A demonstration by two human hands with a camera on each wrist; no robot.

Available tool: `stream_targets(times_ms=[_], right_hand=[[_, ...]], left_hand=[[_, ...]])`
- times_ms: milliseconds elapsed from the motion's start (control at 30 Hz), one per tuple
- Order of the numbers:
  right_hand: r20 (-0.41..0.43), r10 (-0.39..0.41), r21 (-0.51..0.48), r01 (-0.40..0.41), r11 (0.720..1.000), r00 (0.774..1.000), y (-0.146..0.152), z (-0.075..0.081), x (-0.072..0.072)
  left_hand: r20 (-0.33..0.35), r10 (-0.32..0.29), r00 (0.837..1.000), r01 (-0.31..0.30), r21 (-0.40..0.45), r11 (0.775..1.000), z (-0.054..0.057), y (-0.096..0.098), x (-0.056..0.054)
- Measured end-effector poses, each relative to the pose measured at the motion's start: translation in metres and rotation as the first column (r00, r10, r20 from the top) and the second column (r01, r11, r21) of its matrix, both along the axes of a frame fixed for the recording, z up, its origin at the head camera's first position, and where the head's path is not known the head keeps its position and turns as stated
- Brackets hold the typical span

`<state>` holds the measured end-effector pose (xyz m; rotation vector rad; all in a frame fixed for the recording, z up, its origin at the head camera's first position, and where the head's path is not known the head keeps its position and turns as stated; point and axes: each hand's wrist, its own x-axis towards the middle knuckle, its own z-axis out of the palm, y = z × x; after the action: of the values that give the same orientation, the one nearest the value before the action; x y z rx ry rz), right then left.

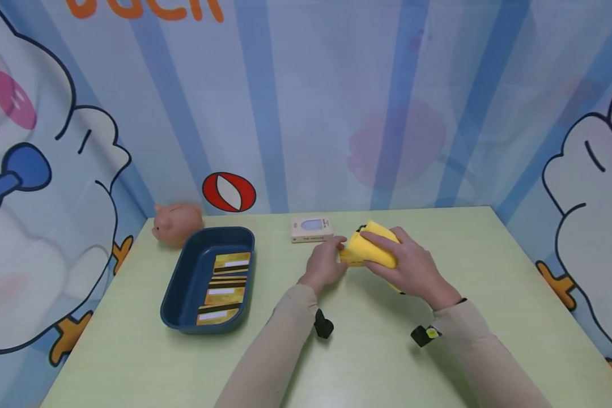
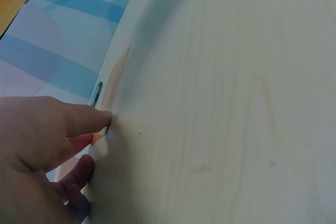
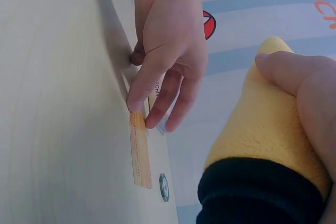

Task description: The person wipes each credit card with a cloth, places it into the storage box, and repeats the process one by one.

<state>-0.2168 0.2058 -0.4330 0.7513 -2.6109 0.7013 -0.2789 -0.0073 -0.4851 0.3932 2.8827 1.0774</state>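
Note:
My right hand (image 1: 418, 272) grips a soft yellow plush thing with a black band (image 3: 257, 135), held above the table; its exact kind does not show. Below it, a gold card (image 3: 140, 153) lies flat on the table. The thumb and forefinger of my left hand (image 1: 326, 263) pinch the card's left end, and the other fingers hang behind it. Beside the card is a round green-rimmed chip (image 3: 164, 187), hidden in the head view by the plush.
A dark blue tray (image 1: 170, 306) at the left holds several gold cards (image 1: 224, 289) with black stripes. Behind it sits a pink piggy bank (image 1: 177, 225). A small pale box (image 1: 311, 229) lies near the table's back edge, behind my left hand. A printed curtain (image 1: 316, 113) hangs behind.

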Motion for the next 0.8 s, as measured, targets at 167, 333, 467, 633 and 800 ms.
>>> stream_targets(times_ms=[167, 333, 467, 633, 800], right_hand=[[0.009, -0.002, 0.001, 0.002, 1.0, 1.0, -0.0007, -0.0006, 0.0004], [0.011, -0.003, -0.003, 0.003, 1.0, 1.0, -0.0014, -0.0004, 0.0006], [0.013, -0.006, -0.001, 0.006, 1.0, 1.0, -0.0014, -0.0001, 0.0012], [0.02, -0.009, 0.003, 0.009, 1.0, 1.0, -0.001, 0.0003, 0.0024], [0.016, -0.012, 0.0, 0.012, 1.0, 1.0, -0.0003, -0.0003, 0.0034]], left_hand=[[0.04, -0.043, 0.998, 0.044, -0.008, 0.999, -0.0011, -0.0038, -0.0028], [0.09, -0.066, 0.994, 0.065, 0.021, 0.998, -0.0001, -0.0064, -0.0043], [0.112, -0.083, 0.99, 0.081, 0.015, 0.997, 0.0014, -0.0073, -0.0038], [0.109, -0.101, 0.989, 0.103, -0.014, 0.995, 0.0014, -0.0088, -0.0031], [0.083, -0.11, 0.99, 0.11, 0.0, 0.994, 0.0001, -0.0108, -0.0022]])
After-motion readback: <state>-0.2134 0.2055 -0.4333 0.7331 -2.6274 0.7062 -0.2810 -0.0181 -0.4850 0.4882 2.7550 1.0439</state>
